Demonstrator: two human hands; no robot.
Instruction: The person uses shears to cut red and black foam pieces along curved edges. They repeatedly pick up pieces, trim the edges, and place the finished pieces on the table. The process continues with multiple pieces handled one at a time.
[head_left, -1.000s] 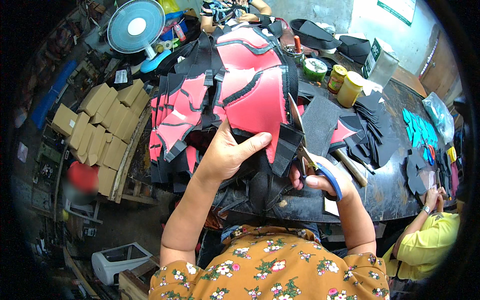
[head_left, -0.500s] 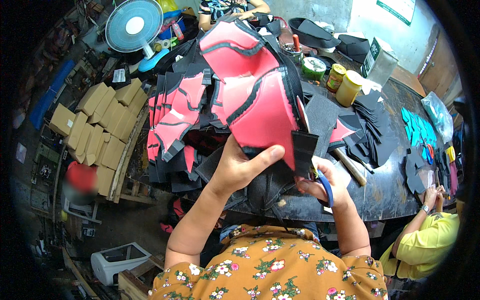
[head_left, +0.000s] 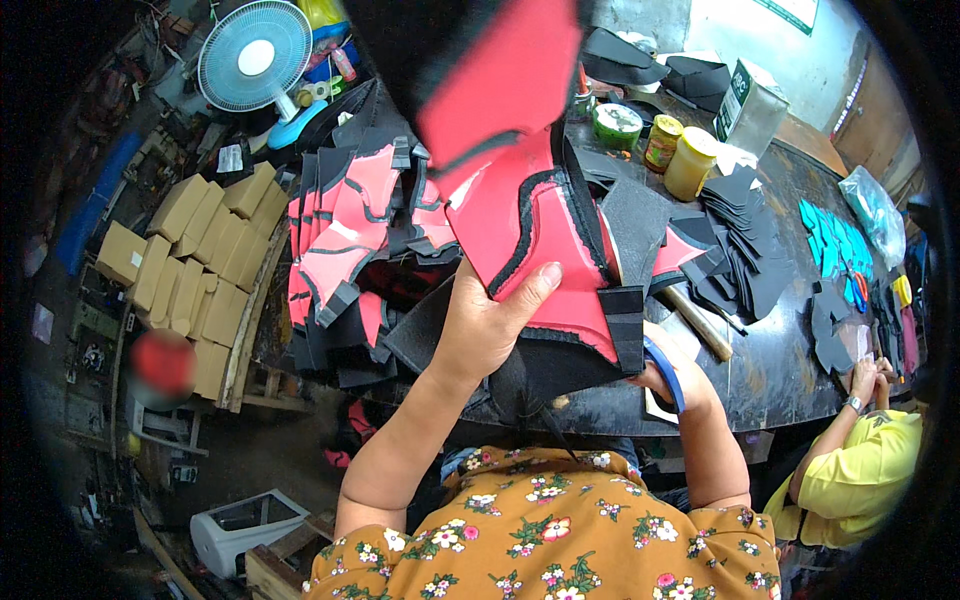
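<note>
My left hand [head_left: 490, 315] is closed on the near part of a pink-and-black shoe upper [head_left: 565, 260], its thumb pressed flat on the pink face. The upper is raised over the table, and its far flap swings up, blurred, to the top of the view. Beside its lower right corner, where a short black strip sits, my right hand [head_left: 675, 370] is closed on what look like scissors, of which a blue loop handle [head_left: 664, 375] shows. The piece hides most of those fingers and the blades. Stacked pink-and-black uppers [head_left: 345, 230] lie left of it.
A wooden-handled tool [head_left: 700, 322] lies on the dark table [head_left: 770, 385], near fanned black pieces [head_left: 750, 250]. Yellow jars [head_left: 692, 165] and a tin can [head_left: 752, 108] stand behind. Brown boxes [head_left: 200, 240] and a fan [head_left: 255, 58] are left; a co-worker in yellow [head_left: 865, 460] is right.
The held upper has opened out, its far flap rising toward the top of the view. My right hand has shifted slightly right and its fingers have gone behind the piece.
</note>
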